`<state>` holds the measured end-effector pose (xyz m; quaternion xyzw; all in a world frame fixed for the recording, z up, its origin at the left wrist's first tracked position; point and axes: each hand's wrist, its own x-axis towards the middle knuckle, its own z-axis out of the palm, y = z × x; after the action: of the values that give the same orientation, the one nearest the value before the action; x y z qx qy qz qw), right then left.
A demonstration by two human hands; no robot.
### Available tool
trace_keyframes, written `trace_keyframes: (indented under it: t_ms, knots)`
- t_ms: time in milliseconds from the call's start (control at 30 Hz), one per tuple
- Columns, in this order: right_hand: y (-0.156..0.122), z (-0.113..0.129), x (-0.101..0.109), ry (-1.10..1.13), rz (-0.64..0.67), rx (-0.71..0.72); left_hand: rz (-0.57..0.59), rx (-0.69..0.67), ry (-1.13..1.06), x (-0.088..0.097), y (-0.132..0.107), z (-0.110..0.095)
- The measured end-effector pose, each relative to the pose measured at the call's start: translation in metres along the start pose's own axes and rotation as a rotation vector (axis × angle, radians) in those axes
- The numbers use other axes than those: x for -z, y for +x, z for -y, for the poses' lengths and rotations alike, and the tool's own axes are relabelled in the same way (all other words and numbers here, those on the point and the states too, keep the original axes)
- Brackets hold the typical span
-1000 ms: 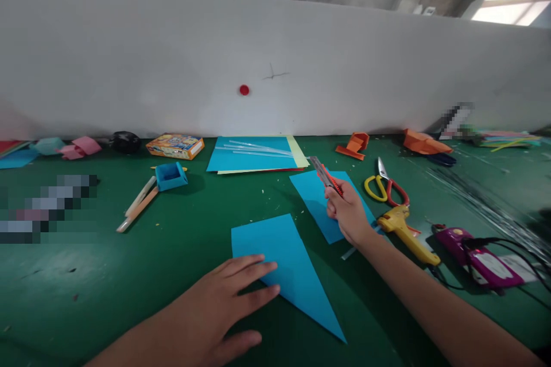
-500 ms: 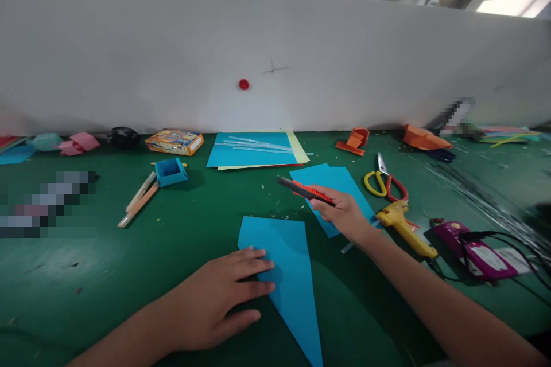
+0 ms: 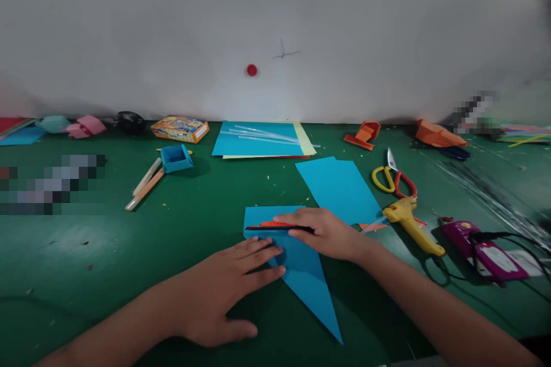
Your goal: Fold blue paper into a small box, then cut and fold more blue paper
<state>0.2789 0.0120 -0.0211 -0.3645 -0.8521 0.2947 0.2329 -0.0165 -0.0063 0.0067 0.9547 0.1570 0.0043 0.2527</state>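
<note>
A blue paper triangle [image 3: 307, 278] lies on the green table [image 3: 172, 241] in front of me. My left hand [image 3: 224, 292] rests flat on its left part, fingers stretched out. My right hand [image 3: 325, 232] is closed round an orange and black utility knife [image 3: 275, 225], which lies across the top of the triangle with its tip pointing left.
Another blue sheet [image 3: 340, 189] lies behind my right hand. Scissors [image 3: 394, 175], a yellow glue gun [image 3: 411, 226] and a purple device with a cable [image 3: 482, 249] are at the right. A small blue paper box [image 3: 175, 157], sticks, an orange carton [image 3: 181, 128] and stacked sheets [image 3: 258, 140] sit farther back by the white wall.
My right hand has brought the knife down and to the left, from above the far blue sheet onto the triangle. The triangle has shifted slightly under my left hand.
</note>
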Motion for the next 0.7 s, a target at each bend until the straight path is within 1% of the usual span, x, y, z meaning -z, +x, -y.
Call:
trace_keyframes:
  t_ms: [133,233,333,433,600,700]
  knots:
    - [-0.0001,-0.0020,-0.0022,-0.019,0.015,0.024,0.019,0.003,-0.005,-0.0001,0.0002,0.0013]
    - [-0.0023,-0.0028,-0.0038,-0.031,0.035,0.003,0.065,0.025,-0.004,-0.0016,0.0003,0.0017]
    - [-0.0033,-0.0019,-0.0045,-0.056,0.060,-0.013,0.084,0.036,-0.018,-0.0015,0.0006,0.0011]
    - [-0.0031,-0.0007,-0.0042,-0.072,0.072,-0.019,0.076,0.031,-0.036,-0.0012,0.0005,0.0009]
    - [-0.0027,-0.0003,-0.0037,-0.090,0.074,-0.003,0.020,-0.004,-0.053,-0.0047,-0.0004,0.0042]
    - [-0.0028,-0.0006,-0.0046,-0.085,0.071,0.008,0.043,-0.020,-0.032,-0.0069,-0.0003,0.0057]
